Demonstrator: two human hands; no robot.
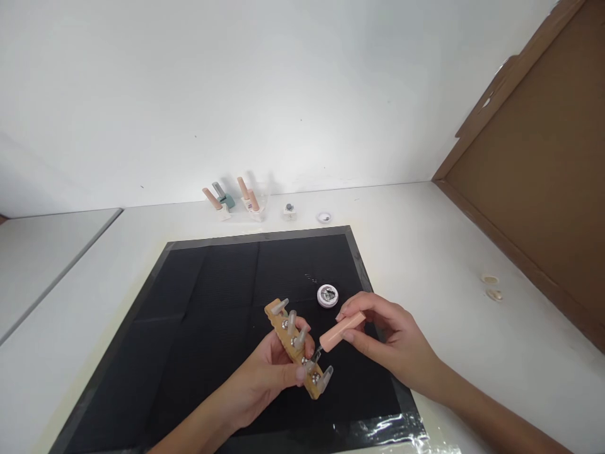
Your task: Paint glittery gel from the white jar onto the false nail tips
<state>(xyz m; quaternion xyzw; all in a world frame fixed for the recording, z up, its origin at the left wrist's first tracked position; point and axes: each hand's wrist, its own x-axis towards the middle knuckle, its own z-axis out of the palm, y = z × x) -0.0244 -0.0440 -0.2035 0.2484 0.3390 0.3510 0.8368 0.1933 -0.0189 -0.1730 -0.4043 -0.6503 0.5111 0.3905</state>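
My left hand (271, 372) is closed around a wooden nail tip stand (287, 340), held tilted above the black mat. Several clear false nail tips (326, 378) stand along it on silver ball-shaped mounts. Between the fingers of my right hand (387, 328) is a peach-coloured nail polish brush cap (338, 332). Its thin dark brush end points down and left, at a nail tip near the lower end of the stand; whether the bristles touch it is too small to tell. Just beyond both hands lies a small round pot (327, 296) of silvery flakes.
Several polish bottles (253, 205) stand at the back by the white wall, with an open-necked bottle (290, 212) and a small round lid (324, 217) to their right. A cardboard panel (534, 151) rises at the right, near two small discs (494, 294). Shiny tape edges the black mat (208, 302).
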